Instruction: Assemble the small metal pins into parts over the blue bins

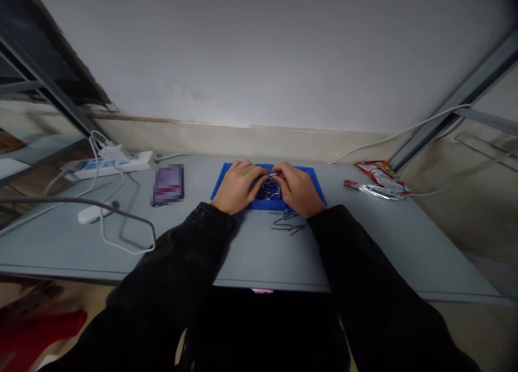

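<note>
Over a blue plastic tray [270,205], my left hand [239,186] and my right hand [299,187] meet with fingertips pinched. A thin silver metal pin [272,174], which looks like a blind rivet, spans the gap between them. Both hands appear closed on it, though its ends are hidden by the fingers. Several short shiny metal pieces [270,191] lie loose inside the tray, below the fingers. On the grey table, just in front of the tray near my right wrist, several longer thin metal pins [288,229] lie scattered.
A white power strip [117,166] with plugs and cables stands at the left, near a purple blurred packet [168,185] and a white adapter [94,214]. A cable loops over the table's left part. Red snack wrappers [382,175] lie at the right. A wall [259,64] rises behind.
</note>
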`<state>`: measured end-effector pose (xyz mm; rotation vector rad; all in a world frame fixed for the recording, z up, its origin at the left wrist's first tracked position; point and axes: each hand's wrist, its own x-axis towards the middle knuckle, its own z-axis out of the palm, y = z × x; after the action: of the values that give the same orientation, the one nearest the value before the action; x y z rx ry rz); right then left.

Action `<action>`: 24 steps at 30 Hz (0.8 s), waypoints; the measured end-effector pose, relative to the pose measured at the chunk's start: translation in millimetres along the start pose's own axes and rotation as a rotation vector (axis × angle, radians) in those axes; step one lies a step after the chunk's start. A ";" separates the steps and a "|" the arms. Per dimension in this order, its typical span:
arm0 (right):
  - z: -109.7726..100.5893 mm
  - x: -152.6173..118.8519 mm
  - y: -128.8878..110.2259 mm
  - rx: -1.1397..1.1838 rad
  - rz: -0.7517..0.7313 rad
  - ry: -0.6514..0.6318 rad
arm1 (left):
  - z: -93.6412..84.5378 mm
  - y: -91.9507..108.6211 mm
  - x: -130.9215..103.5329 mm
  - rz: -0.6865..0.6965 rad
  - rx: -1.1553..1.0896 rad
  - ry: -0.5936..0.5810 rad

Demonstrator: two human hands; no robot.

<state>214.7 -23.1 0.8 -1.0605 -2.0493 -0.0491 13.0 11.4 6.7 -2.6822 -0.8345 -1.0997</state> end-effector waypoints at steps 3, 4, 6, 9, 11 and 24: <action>0.4 0.3 0.3 -0.008 -0.002 -0.002 | -0.6 0.8 0.0 0.007 0.005 -0.006; 0.8 0.5 0.7 -0.010 0.001 -0.001 | -1.0 1.2 0.0 0.009 0.005 -0.010; 1.8 0.9 1.8 -0.021 0.003 0.006 | -1.5 1.7 0.0 0.011 -0.001 -0.017; 2.6 0.5 2.7 -0.039 -0.008 0.010 | -1.2 1.9 -0.1 0.014 -0.015 -0.016; 2.5 -0.2 2.3 -0.034 -0.024 0.009 | -0.6 1.8 -0.3 0.008 -0.021 -0.003; 1.1 0.0 0.1 -0.126 -0.050 0.009 | 0.7 2.5 -2.8 -0.023 -0.065 -0.043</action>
<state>214.1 -22.6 0.0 -1.0832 -2.0867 -0.2110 13.2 8.2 4.5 -2.7657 -0.8530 -1.0961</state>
